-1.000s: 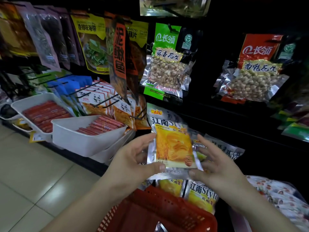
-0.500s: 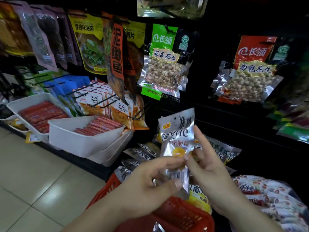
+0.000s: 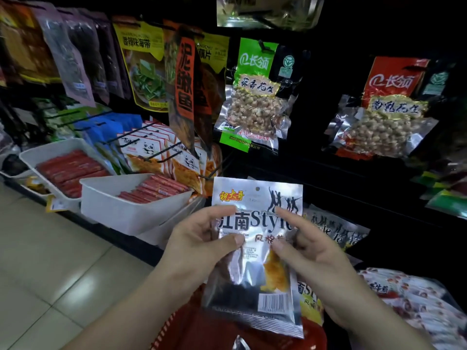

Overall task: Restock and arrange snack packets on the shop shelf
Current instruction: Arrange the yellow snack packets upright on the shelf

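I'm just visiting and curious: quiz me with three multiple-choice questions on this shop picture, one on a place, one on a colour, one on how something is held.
1. Where do the red sausages lie? A. on hooks B. in white tubs C. in a basket
2. What colour tops the left peanut bag? A. green B. blue C. purple
3. What state is the silver packet in? A. lying on the floor B. hung on a hook C. pinched by both hands
Answers: B, sausages fill the tubs; A, its header is green; C, left hand and right hand each pinch a side.
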{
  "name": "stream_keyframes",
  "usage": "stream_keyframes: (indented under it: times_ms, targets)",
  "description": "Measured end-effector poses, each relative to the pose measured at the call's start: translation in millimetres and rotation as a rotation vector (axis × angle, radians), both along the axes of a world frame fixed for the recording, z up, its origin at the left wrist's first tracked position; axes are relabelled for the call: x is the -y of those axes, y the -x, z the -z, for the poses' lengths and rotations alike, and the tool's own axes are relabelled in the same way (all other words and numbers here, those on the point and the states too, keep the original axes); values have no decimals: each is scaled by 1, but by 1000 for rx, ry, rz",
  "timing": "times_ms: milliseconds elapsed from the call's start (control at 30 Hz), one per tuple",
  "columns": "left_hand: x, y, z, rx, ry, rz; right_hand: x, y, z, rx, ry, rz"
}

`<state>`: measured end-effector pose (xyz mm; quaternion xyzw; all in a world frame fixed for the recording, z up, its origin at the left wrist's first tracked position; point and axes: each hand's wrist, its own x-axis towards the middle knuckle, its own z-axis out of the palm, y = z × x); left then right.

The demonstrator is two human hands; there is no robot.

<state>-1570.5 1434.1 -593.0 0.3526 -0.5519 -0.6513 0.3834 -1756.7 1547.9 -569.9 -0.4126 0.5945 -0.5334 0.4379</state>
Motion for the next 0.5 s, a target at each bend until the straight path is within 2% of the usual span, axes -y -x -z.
stream_keyframes:
  times_ms: [167,267,367,433,500]
  targets:
    - [-5,2,1,59,81,-12,2,-4,7,-49,28,109]
    - [-4,1,2,88,37,118,6,2,12,-69,33,223]
    - [-5,-3,3,156,81,292,8,7,15,-29,62,306]
    - [-4,-3,4,163,116,253,7,13,14,6,54,292]
    - [-1,-2,5,149,123,147,5,21,14,59,-10,176]
